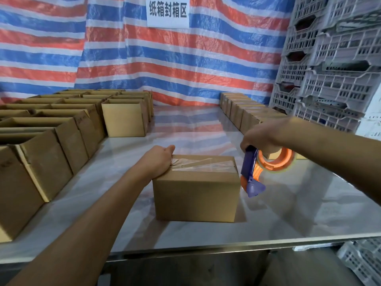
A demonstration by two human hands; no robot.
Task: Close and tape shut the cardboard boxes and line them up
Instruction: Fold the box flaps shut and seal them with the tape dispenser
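Left hand: the left hand (pixel 158 162) lies on the left top edge of the cardboard box (pixel 195 195), thumb along the far edge. Its fingers are hidden over the end, so I cannot tell whether they grip or only press.
Right hand: the right hand (pixel 261 135) is wrapped round the handle of the tape dispenser (pixel 252 172), held at the box's right end. Whether the dispenser touches the box is unclear.
Box: it sits mid-table near the front edge of the table (pixel 309 203), flaps down, with a tape strip (pixel 204 165) along the top seam that is wrinkled at the left.
Handling: probably light, stiff at edges and corners, softer along the seam. It is likely to slide easily on the glossy tabletop.
Where to hold: judged best by the two short ends, palms low near the corners and off the tape.
Around: open boxes (pixel 41 151) stand to the left and a row of sealed boxes (pixel 243 108) at the far right.
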